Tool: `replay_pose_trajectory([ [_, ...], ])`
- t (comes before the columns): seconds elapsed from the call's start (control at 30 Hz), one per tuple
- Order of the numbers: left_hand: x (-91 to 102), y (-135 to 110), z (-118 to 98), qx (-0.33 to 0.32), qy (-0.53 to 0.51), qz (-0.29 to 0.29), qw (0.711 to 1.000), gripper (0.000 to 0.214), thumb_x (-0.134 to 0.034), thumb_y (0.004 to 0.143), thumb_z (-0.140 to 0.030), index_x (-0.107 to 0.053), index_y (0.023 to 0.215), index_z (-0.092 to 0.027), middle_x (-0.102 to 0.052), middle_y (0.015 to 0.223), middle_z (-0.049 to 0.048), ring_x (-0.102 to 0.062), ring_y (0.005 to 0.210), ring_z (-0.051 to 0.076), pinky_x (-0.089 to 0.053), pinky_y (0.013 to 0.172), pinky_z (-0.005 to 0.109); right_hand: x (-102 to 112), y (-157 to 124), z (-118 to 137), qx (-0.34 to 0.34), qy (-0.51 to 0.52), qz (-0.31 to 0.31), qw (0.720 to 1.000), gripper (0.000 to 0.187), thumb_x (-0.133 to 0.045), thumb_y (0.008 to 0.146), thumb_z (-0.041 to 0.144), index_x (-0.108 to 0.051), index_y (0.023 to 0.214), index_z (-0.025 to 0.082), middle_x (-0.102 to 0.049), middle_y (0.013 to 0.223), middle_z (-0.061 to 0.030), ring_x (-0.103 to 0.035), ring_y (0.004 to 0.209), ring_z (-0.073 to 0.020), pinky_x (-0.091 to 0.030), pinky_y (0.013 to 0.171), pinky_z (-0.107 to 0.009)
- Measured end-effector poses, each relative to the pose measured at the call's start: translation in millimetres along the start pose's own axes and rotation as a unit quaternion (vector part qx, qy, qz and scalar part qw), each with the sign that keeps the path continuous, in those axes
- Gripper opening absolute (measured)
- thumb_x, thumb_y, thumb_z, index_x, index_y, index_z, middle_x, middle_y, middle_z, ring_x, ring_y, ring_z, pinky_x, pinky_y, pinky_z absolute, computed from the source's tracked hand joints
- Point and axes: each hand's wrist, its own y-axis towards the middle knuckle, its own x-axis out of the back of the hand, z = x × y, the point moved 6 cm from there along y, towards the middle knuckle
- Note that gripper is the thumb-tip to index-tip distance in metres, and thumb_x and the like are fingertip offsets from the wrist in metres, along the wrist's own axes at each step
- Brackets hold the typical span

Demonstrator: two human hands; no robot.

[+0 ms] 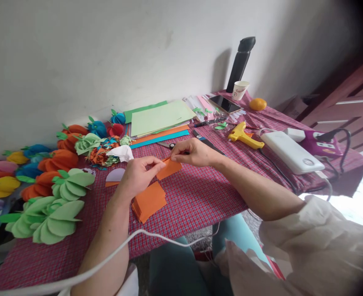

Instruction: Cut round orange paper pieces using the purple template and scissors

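My left hand [139, 174] and my right hand [193, 153] both pinch a small orange paper piece [169, 168] just above the red checked tablecloth [199, 197]. Fingers of both hands are closed on its upper edge. Right below it lies a stack of orange paper squares [149, 201]. A pale half-round paper cutout [115, 176] rests left of my left hand. Scissors [167, 144] lie just beyond my right hand.
Paper pumpkins and green paper leaves [45, 181] crowd the left side. Coloured paper sheets [159, 119] lie at the back. A yellow glue gun [244, 136], white power bank [292, 153], phone [224, 103], cup [239, 89], black bottle [240, 61] and an orange [257, 104] sit right. A white cable [138, 238] crosses the front.
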Motion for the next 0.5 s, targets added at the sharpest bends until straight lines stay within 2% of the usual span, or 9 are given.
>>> replay_pose_trajectory([
  [0.07, 7.7, -1.1, 5.3, 0.026, -0.004, -0.02, 0.999, 0.028, -0.055, 0.075, -0.042, -0.067, 0.074, -0.018, -0.068, 0.073, 0.0014, -0.059, 0.067, 0.015, -0.044, 0.062, 0.024, 2.5, 0.8, -6.4, -0.029, 0.021, -0.02, 0.999, 0.017, -0.055, 0.078, 0.025, -0.064, 0.074, 0.011, -0.06, 0.068, -0.0014, -0.051, 0.06, -0.0094, -0.039, 0.057, -0.022],
  [0.13, 22.2, -7.3, 11.4, 0.054, 0.0, -0.071, 0.996, 0.03, -0.055, 0.074, -0.044, -0.067, 0.075, -0.017, -0.067, 0.071, 0.0017, -0.06, 0.066, 0.015, -0.045, 0.061, 0.024, 7.3, 1.3, -15.6, -0.08, 0.065, -0.058, 0.993, 0.021, -0.056, 0.077, 0.029, -0.063, 0.069, 0.011, -0.057, 0.061, -0.0001, -0.047, 0.055, -0.0083, -0.036, 0.053, -0.022],
  [0.23, 42.4, -30.4, 17.1, 0.091, 0.04, -0.147, 0.984, 0.032, -0.05, 0.077, -0.046, -0.066, 0.084, -0.018, -0.068, 0.079, 0.0024, -0.061, 0.072, 0.016, -0.046, 0.066, 0.026, 10.6, 0.0, -29.4, -0.163, 0.183, -0.115, 0.963, 0.024, -0.06, 0.074, 0.033, -0.059, 0.063, 0.011, -0.051, 0.054, 0.0021, -0.042, 0.047, -0.0061, -0.032, 0.046, -0.021],
  [0.3, 42.8, -51.4, 16.5, 0.099, 0.094, -0.136, 0.981, 0.035, -0.05, 0.078, -0.047, -0.063, 0.095, -0.021, -0.068, 0.092, 0.0033, -0.062, 0.081, 0.018, -0.047, 0.072, 0.028, 5.6, -0.3, -34.0, -0.188, 0.253, -0.123, 0.941, 0.025, -0.063, 0.072, 0.032, -0.056, 0.059, 0.012, -0.048, 0.051, 0.0035, -0.039, 0.044, -0.0048, -0.03, 0.044, -0.02],
  [0.4, 21.5, -83.3, 11.0, 0.052, 0.194, -0.031, 0.979, 0.053, -0.055, 0.073, -0.05, -0.051, 0.119, -0.023, -0.057, 0.12, 0.0077, -0.052, 0.109, 0.024, -0.039, 0.092, 0.039, -11.9, 0.5, -35.9, -0.192, 0.324, -0.093, 0.922, 0.023, -0.065, 0.07, 0.03, -0.056, 0.059, 0.013, -0.052, 0.053, 0.0028, -0.042, 0.046, -0.0049, -0.034, 0.045, -0.019],
  [0.43, 13.7, -93.3, 12.2, 0.048, 0.222, 0.002, 0.974, 0.058, -0.055, 0.072, -0.051, -0.048, 0.122, -0.023, -0.054, 0.124, 0.0086, -0.048, 0.114, 0.026, -0.037, 0.095, 0.041, -19.1, 0.4, -36.0, -0.194, 0.343, -0.078, 0.916, 0.021, -0.065, 0.07, 0.03, -0.057, 0.06, 0.013, -0.054, 0.055, 0.0018, -0.045, 0.048, -0.0055, -0.037, 0.048, -0.019],
  [0.5, 5.8, -109.3, 17.6, 0.06, 0.269, 0.015, 0.961, 0.059, -0.052, 0.075, -0.051, -0.044, 0.126, -0.022, -0.051, 0.127, 0.0101, -0.046, 0.116, 0.027, -0.035, 0.095, 0.045, -32.6, -0.5, -35.1, -0.2, 0.366, -0.057, 0.907, 0.019, -0.067, 0.069, 0.029, -0.06, 0.063, 0.012, -0.058, 0.061, 0.0002, -0.05, 0.054, -0.0068, -0.042, 0.054, -0.02],
])
